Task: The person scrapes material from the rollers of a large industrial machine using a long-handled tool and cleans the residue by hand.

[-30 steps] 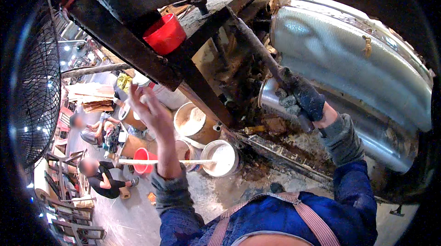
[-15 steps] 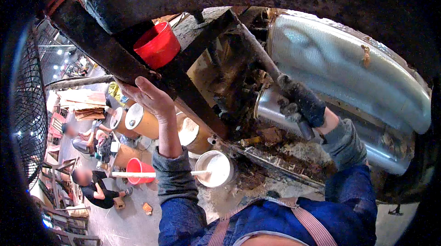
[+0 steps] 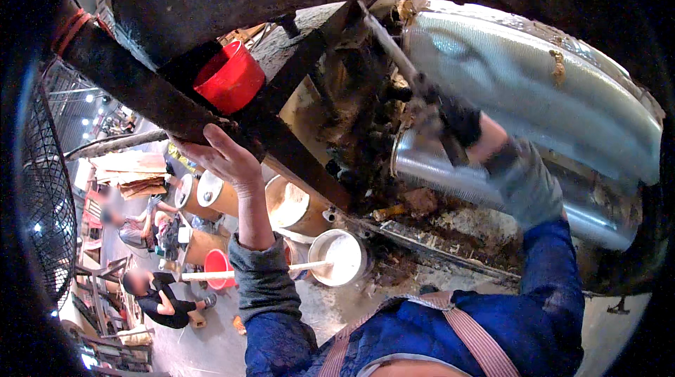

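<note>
My left hand (image 3: 226,160) is bare and lies against the underside of a dark, dirty beam (image 3: 151,88), thumb stretched out; its other fingers are partly hidden by the beam. In a dark glove, my right hand (image 3: 450,120) is closed around a long grey rod (image 3: 390,46), whose far end reaches up beside the black frame. The hand is smeared by motion. Right beside it are a large ribbed metal roller (image 3: 513,71) and a smaller shiny roller (image 3: 450,173). Brown, clumped residue (image 3: 415,202) lies below the rod.
A red bucket (image 3: 230,80) stands beyond the beam. Below are a white bucket (image 3: 339,257) with a pale stick in it, tan drums (image 3: 288,205) and another red bucket (image 3: 219,268). Two people sit at the left, near stacked sheets (image 3: 133,169) and a wire-mesh guard (image 3: 49,187).
My right hand and the rod have moved up and slightly left along the rollers. My left hand stays against the beam. The whole view has shifted slightly.
</note>
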Tool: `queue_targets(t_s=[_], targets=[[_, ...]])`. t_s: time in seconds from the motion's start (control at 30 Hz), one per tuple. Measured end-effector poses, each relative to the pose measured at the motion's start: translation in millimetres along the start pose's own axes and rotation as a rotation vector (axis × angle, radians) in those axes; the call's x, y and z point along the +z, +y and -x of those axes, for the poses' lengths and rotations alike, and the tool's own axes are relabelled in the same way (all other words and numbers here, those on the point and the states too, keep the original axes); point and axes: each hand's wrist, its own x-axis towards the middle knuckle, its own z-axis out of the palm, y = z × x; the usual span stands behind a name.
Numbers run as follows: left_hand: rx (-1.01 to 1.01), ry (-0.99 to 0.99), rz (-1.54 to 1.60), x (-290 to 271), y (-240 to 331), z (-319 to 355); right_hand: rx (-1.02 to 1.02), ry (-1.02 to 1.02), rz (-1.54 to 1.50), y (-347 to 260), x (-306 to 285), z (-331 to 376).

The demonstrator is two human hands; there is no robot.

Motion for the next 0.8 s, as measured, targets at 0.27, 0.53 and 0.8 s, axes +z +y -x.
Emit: queue_targets(t_s=[0.27,0.53,0.8], targets=[[0.011,0.039,-0.106,-6,-19,1,0.031,0.031,0.090,-4,-1,7],[-0.011,0.063,-0.003,13,-6,6,-0.139,0.051,0.143,-89,2,-18],[0.033,0.021,-0.090,-9,-24,5,-0.034,0.083,0.140,-55,-3,-25]])
